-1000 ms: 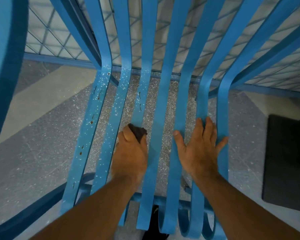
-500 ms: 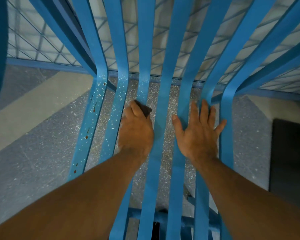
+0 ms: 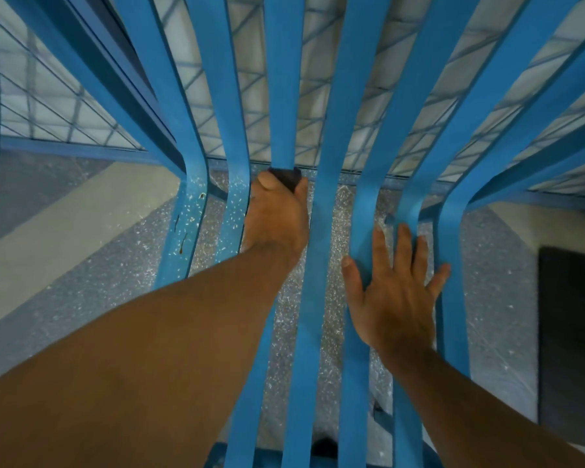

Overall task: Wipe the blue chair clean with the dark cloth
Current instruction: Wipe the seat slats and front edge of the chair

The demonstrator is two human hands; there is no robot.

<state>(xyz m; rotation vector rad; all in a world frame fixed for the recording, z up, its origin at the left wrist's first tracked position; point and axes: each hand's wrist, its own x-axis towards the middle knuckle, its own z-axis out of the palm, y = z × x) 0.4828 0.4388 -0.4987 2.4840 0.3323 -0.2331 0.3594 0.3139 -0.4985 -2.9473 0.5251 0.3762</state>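
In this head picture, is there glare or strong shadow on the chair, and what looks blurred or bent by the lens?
Head view: light is even, no glare or hard shadow on the blue chair; the wide lens fans its slats out toward the edges; the left hand and dark cloth are fairly sharp, the near forearm looks softer.

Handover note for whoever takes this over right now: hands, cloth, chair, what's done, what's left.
Left hand grips the dark cloth, pressed on a middle slat of the blue chair at the bend where seat meets back.
Right hand lies flat, fingers spread, on the seat slats to the right, holding nothing.
Done: the middle and right seat slats look free of specks.
Left: the two leftmost seat slats show white specks and brown marks; wipe those. Whether the back slats are clean I cannot tell.
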